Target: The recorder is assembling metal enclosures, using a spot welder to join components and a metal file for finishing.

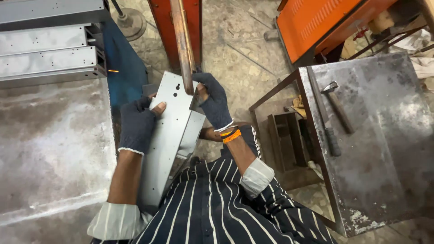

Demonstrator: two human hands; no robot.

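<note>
Gripping panel (169, 135) at frame centre: left hand (137, 124) clasped its left edge, right hand (212, 101) its top right. Copper rod (183, 43) crossed panel's top. Channels (47, 54) upper left; hammer (337, 106), file (326, 119) on table (384, 171) right.

I grip a grey sheet-metal channel (169, 135) with my gloved left hand (138, 124) and right hand (212, 101); a hammer (337, 106) lies at three o'clock.

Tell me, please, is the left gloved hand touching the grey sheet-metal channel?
Touching. The head view shows the left hand gripping the sheet-metal channel's left edge, its bare thumb tip pressed flat on the face, with no gap visible.
</note>
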